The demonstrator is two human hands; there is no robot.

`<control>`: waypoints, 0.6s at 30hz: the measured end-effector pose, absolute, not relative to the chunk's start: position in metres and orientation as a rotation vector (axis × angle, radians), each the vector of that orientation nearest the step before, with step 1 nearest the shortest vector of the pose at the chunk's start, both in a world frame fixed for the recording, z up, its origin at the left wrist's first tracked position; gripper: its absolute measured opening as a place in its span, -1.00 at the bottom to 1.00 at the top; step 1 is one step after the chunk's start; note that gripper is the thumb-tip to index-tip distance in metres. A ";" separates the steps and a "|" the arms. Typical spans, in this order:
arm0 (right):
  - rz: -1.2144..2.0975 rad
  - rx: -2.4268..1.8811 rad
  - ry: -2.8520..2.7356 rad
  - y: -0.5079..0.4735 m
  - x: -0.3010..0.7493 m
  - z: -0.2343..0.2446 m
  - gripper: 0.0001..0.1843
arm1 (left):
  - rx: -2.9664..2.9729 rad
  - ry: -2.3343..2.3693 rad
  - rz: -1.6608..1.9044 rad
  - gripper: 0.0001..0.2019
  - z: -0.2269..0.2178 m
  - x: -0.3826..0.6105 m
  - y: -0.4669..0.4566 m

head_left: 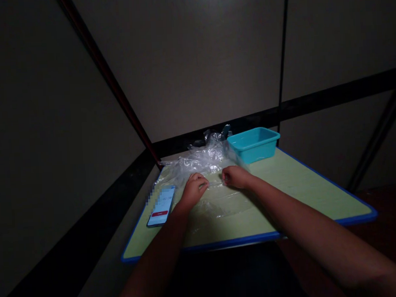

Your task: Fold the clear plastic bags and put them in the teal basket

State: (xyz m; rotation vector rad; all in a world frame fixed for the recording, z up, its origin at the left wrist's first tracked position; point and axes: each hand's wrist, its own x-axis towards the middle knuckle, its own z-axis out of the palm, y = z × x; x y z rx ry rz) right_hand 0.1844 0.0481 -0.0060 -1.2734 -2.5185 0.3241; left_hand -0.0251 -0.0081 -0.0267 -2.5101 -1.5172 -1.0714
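Both hands are over the middle of the table, a short gap between them. My left hand (196,188) is closed, its thumb and fingers pinching the edge of a thin clear plastic bag (216,206). To its right, my right hand (236,176) curls in a pinch at the same edge, fingertips turned toward the left hand. The bag lies flat and slightly wrinkled on the tabletop, from the hands toward the near edge. Just beyond the hands spreads a crumpled heap of clear plastic bags (201,159); where it parts from the held bag is hard to see.
A turquoise plastic basket (259,152) stands at the back right of the yellow-green table (311,196), which has a blue rim. By the left edge lies a phone (161,207) with its screen lit. Panelled walls close in behind and to the left.
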 end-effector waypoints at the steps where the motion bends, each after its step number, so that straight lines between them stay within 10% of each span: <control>1: 0.319 -1.289 -2.519 0.050 0.184 -0.007 -0.85 | -2.513 -1.522 -1.077 -0.93 -0.027 -0.025 -0.008; 18: 0.557 -1.363 -2.557 0.059 0.206 0.004 -0.88 | -2.629 -1.594 -1.060 -0.89 -0.014 -0.017 -0.017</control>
